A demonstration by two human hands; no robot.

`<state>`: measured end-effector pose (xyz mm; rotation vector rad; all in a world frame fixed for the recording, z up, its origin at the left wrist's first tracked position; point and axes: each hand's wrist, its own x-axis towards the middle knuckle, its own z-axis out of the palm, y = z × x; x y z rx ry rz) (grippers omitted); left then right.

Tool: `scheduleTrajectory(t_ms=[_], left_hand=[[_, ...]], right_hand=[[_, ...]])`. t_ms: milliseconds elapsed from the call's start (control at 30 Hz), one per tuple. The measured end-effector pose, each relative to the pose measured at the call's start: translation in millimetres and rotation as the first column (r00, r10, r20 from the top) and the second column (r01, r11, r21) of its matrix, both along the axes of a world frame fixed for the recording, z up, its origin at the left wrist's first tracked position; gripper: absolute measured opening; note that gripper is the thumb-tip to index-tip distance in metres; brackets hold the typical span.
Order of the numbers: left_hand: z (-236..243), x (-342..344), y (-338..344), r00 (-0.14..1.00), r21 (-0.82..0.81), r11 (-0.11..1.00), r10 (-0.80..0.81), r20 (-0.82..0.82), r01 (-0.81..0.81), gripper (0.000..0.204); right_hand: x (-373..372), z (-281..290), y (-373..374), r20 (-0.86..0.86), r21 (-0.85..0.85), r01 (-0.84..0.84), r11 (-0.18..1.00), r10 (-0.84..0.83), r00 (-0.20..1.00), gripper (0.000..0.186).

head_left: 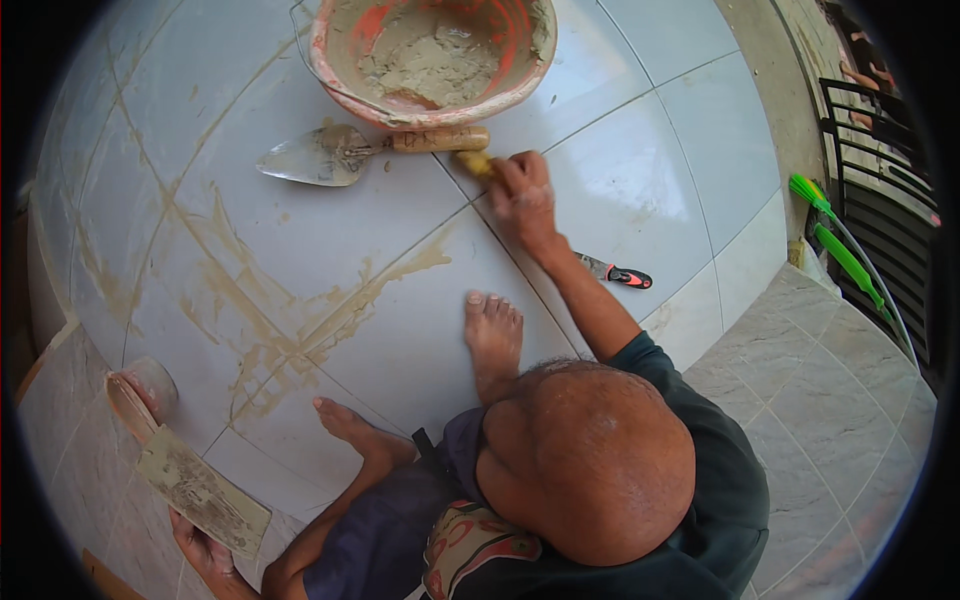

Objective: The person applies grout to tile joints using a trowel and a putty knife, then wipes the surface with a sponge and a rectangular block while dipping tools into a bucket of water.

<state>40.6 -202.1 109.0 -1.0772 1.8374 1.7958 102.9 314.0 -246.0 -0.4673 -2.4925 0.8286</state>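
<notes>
My right hand is closed on a small yellow piece, perhaps a sponge, blurred by motion. It is over the tile joint, just below the wooden handle of a pointed trowel lying on the floor. My left hand is at the lower left, its fingers partly hidden behind a flat rectangular board smeared with grey paste, which it grips by the lower edge. A red bucket of grey-beige paste stands beyond the trowel. Beside my right forearm lies a putty knife with a red-and-black handle.
Beige paste streaks the joints of the pale tiles. A pinkish round container is beyond the board. My bare feet are on the tiles, with my right knee close. Green-handled tools lean by a black metal gate at right.
</notes>
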Motion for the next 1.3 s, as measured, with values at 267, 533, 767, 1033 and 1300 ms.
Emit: scheduleTrajectory(t_ms=[267,533,767,1033,1300], left_hand=[[-7.2,-7.0,-1.7,0.998,0.049,0.997,-0.061,0.014,0.06,0.056],[-8.3,-12.1,-1.6,0.99,0.059,0.988,-0.141,-0.021,0.142,0.05],[-0.9,-14.3,14.8,0.986,0.073,0.984,-0.16,-0.04,0.163,0.05],[-19.7,-38.4,35.0,0.939,0.121,0.931,-0.342,-0.039,0.344,0.052],[-110.0,-64.2,75.3,0.898,0.417,0.808,-0.439,-0.043,0.415,0.058]], right_hand=[[26.4,3.1,167.0,0.155,0.236,0.277,0.931,-0.318,0.935,0.023],[27.6,14.6,-72.9,0.067,-0.12,-0.099,0.988,0.107,0.992,0.031],[41.3,29.2,-154.7,0.092,-0.425,-0.391,0.816,0.469,0.878,0.025],[85.4,60.8,-125.3,0.282,-0.627,-0.42,0.657,0.693,0.664,0.027],[79.6,54.7,-65.8,0.262,-0.544,-0.162,0.824,0.35,0.9,0.029]])
